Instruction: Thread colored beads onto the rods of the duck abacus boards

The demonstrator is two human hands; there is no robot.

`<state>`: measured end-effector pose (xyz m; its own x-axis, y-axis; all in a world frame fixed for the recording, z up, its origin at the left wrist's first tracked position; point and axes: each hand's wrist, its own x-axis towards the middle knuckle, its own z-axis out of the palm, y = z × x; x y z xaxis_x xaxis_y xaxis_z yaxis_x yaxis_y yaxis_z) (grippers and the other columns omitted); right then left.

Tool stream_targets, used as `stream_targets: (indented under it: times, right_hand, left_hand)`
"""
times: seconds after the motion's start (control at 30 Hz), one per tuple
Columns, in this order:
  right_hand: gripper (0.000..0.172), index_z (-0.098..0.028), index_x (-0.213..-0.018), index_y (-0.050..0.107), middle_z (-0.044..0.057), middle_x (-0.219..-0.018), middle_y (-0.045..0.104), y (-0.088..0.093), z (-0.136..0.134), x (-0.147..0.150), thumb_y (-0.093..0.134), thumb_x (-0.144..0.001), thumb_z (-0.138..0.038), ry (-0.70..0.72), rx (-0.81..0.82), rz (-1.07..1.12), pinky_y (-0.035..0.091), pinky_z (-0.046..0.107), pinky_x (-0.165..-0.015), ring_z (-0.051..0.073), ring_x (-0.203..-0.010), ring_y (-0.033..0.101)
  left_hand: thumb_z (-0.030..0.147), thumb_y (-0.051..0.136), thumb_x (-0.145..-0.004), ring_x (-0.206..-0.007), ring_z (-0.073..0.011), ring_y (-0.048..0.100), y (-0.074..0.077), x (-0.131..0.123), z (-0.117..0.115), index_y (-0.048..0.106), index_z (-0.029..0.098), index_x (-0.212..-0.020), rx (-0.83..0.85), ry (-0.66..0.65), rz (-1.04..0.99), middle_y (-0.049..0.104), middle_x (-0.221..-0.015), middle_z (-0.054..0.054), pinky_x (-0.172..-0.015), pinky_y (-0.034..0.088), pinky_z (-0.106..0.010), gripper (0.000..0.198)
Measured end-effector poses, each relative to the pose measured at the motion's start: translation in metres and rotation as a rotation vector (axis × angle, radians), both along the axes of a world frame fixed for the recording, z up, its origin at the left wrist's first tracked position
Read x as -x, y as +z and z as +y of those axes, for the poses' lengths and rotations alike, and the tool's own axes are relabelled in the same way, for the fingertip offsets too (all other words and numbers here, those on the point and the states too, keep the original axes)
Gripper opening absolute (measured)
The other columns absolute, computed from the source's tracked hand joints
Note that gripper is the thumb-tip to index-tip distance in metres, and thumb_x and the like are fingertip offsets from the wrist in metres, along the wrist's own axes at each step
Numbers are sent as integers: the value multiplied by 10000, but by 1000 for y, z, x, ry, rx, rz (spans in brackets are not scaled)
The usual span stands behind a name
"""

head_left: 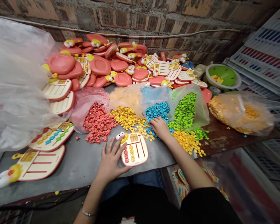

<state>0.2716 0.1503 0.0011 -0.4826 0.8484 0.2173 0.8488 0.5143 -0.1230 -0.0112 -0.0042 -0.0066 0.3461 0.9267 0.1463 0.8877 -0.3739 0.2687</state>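
My left hand (110, 160) lies flat with fingers spread on the grey table (81, 165), its fingertips against the left edge of a cream toy board (135, 149) with slots, a few red and yellow beads and a small yellow character head. My right hand (160, 127) reaches forward, fingers curled down into the blue beads (157, 111) where they meet the yellow beads (126, 117). What its fingertips pinch is hidden. Red beads (98, 123) lie to the left and green beads (185, 109) to the right, each pile spilling from a plastic bag.
A heap of pink-backed toy boards (121, 67) fills the back by the brick wall. Two boards (51, 137) lie at left, one filled with coloured beads. A large clear bag (16, 81) bulges at left. A bag of orange beads (241, 113) and a green bowl (222, 76) sit right.
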Motion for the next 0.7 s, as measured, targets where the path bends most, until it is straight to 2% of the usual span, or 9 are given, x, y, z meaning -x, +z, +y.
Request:
stream_targets:
  times: [0.13, 0.3, 0.43, 0.57, 0.7]
  right_hand:
    - [154, -174, -913, 660, 92, -906, 660, 0, -3, -1, 510, -924, -141, 35, -19, 59, 427, 342, -805, 244, -899, 534]
    - [215, -163, -1050, 666, 113, -999, 639, -10, -7, 0, 515, -905, -110, 43, -20, 123, 446, 346, -827, 251, -942, 536]
    - [150, -166, -921, 674, 109, -964, 629, -11, -2, -1, 532, -901, -121, 28, 46, 124, 446, 334, -825, 241, -927, 548]
    - [100, -174, -873, 656, 85, -880, 600, -7, 5, -4, 563, -904, -194, -29, 97, 116, 438, 319, -789, 230, -867, 555]
    - [83, -168, -827, 644, 60, -825, 587, 1, 13, -9, 583, -844, -115, -84, 194, 115, 419, 281, -720, 203, -800, 553]
  left_hand:
    - [606, 671, -712, -1442, -383, 188, -1, 0, 0, 441, 266, -1427, -1, 3, -5, 272, -1575, -84, -1138, 103, -590, 825]
    - [614, 672, -713, -1445, -382, 177, 0, 0, 0, 414, 277, -1443, 20, 4, -21, 254, -1583, -72, -1133, 109, -594, 844]
    - [614, 679, -707, -1444, -381, 179, 0, 0, 0, 412, 279, -1443, 20, 9, -30, 255, -1582, -71, -1132, 107, -595, 852]
    - [627, 667, -712, -1445, -378, 178, 0, 0, 0, 422, 277, -1435, 19, 5, -21, 261, -1580, -71, -1124, 122, -601, 840]
    - [638, 666, -706, -1441, -379, 190, 0, 0, 0, 436, 270, -1427, 14, 5, -12, 264, -1578, -78, -1126, 126, -596, 841]
